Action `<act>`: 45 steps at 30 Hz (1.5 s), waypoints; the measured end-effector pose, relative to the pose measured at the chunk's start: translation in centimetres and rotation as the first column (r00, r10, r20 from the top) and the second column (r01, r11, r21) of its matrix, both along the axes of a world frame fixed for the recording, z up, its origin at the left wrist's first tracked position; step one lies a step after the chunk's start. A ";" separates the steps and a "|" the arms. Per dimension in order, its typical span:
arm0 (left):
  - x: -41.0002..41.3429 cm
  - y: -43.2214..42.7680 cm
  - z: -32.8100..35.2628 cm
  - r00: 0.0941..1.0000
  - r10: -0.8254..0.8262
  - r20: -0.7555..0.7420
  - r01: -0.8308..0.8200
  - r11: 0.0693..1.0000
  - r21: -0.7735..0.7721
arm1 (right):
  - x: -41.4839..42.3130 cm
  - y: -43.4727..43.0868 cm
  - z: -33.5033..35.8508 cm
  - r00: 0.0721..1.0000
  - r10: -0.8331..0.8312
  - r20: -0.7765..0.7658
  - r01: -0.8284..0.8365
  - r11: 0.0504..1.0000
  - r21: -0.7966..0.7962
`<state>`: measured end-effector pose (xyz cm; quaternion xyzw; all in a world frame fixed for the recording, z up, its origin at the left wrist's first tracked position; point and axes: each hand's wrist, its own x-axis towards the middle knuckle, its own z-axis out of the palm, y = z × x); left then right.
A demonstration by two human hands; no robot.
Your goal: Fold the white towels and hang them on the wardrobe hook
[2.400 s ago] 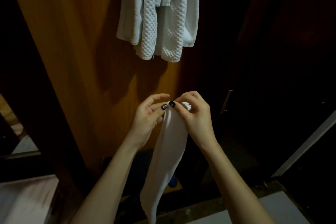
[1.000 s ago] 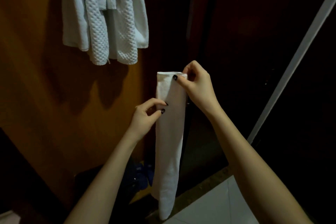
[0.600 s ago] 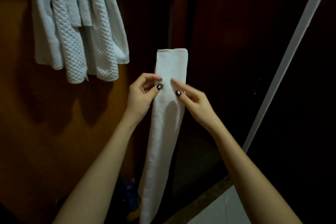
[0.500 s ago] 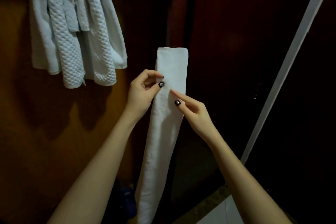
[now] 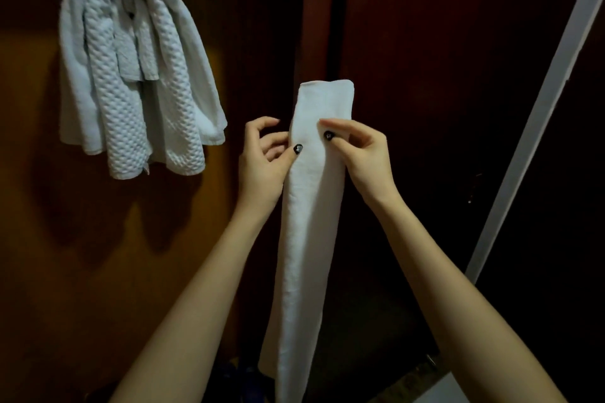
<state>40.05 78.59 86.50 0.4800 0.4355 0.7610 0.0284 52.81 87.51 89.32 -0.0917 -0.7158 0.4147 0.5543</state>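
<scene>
A long white towel, folded into a narrow strip, hangs upright in front of the dark wardrobe. My left hand pinches its left edge a little below the top. My right hand pinches the right side at about the same height. The strip's top end stands up above both hands, and its lower end drops out of view. Several white towels, one with a waffle weave, hang draped on the wooden wardrobe door at upper left; the hook under them is hidden.
A dark wardrobe panel fills the right side. A pale slanted frame strip runs down the far right. A bit of light floor tile shows at the bottom right. The scene is dim.
The view has shifted, so the hung towels sit lower and further right. My right hand moved up the strip to pinch it level with my left hand.
</scene>
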 end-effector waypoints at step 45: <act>13.5 8.1 -8.3 0.896 0.131 -0.424 -0.256 0.933 -0.254 | 9.4 10.9 5.4 0.913 0.236 -0.333 -0.366 0.835 -0.410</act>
